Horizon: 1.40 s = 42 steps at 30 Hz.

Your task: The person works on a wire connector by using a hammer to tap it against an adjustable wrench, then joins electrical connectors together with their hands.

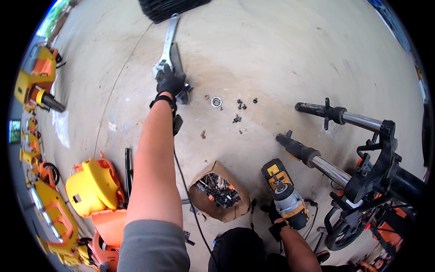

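My left hand (170, 82), in a black glove, reaches far out over the floor and has its fingers closed around the jaw end of a silver adjustable wrench (170, 41). Right beside that wrench lies a dark grey metal tool (177, 61), partly covered by the hand. Close to my body, my right hand (273, 215), also gloved, grips a yellow and black cordless impact wrench (290, 203); its socket end points up and away from me. Most of the right fingers are hidden behind the tool.
Several dark bolts (240, 105) and a ring-shaped bearing (216, 102) lie on the concrete. An open cardboard box (244, 199) of fasteners stands near me. A fork assembly (335, 170) juts in from the right. Yellow plastic parts (93, 188) lie left; a black crate (174, 8) sits at the far edge.
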{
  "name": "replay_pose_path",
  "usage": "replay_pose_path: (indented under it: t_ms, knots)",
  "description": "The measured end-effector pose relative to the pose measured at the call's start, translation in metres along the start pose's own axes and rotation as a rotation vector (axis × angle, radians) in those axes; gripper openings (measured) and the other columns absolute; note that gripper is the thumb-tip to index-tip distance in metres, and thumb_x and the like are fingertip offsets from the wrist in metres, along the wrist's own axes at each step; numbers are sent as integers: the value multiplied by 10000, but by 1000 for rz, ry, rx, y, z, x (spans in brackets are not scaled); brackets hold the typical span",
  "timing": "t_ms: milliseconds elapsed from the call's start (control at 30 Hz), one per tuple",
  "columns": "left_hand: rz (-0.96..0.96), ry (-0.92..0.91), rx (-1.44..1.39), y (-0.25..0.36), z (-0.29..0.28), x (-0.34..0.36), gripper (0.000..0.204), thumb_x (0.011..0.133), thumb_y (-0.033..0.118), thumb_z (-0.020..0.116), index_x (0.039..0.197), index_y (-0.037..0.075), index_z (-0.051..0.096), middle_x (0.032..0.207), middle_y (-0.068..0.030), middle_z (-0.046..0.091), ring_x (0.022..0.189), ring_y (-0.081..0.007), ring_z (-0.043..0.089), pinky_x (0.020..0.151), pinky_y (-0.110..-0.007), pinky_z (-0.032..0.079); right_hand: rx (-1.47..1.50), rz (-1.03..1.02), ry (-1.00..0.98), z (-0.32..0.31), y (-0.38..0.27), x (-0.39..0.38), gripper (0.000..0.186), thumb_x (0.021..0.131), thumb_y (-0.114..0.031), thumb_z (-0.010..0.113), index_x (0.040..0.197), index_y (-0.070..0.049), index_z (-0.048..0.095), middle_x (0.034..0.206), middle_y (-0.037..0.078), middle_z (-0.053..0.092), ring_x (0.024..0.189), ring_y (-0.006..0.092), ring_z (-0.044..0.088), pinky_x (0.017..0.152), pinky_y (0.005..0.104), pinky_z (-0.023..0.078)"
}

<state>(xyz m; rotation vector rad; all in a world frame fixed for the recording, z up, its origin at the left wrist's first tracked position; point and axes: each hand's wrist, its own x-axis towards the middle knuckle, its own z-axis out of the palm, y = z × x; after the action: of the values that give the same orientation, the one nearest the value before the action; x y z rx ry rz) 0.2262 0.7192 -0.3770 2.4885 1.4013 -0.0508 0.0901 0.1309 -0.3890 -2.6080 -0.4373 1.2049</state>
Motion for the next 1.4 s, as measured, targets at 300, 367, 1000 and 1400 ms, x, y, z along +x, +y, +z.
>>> replay_pose_path:
  t_ms: [300, 367, 1000, 1400]
  knots:
    - [78, -22, 195, -18, 16, 9, 598, 885, 484, 548, 1447, 328, 419, 1318, -257, 520, 1196, -417, 531, 978, -525, 438, 109, -3, -21, 5, -3, -3, 964, 670, -443, 842, 1380, 32, 395, 1369, 254, 491, 1299, 392, 438, 1089, 418, 341]
    - [191, 35, 267, -20, 8, -10, 465, 903, 423, 521, 1352, 299, 535, 1113, -234, 641, 1028, -395, 632, 845, -514, 510, 125, -6, -19, 3, -1, -1, 967, 669, -439, 843, 1384, 29, 392, 1373, 251, 489, 1301, 391, 435, 1092, 418, 338]
    - [-422, -258, -165, -77, 5, -161, 707, 755, 519, 730, 1158, -42, 576, 1015, -218, 688, 925, -326, 691, 787, -419, 550, 773, 9, -35, 8, 22, 7, 997, 660, -410, 856, 1425, -4, 361, 1406, 220, 476, 1325, 381, 409, 1117, 412, 309]
    - [-164, -86, -122, -82, -18, -177, 519, 679, 328, 726, 999, -72, 638, 873, -241, 696, 808, -361, 703, 735, -417, 556, -119, -139, 75, -13, 15, 4, 1021, 649, -461, 852, 1385, 59, 372, 1358, 269, 496, 1304, 399, 433, 1092, 423, 334]
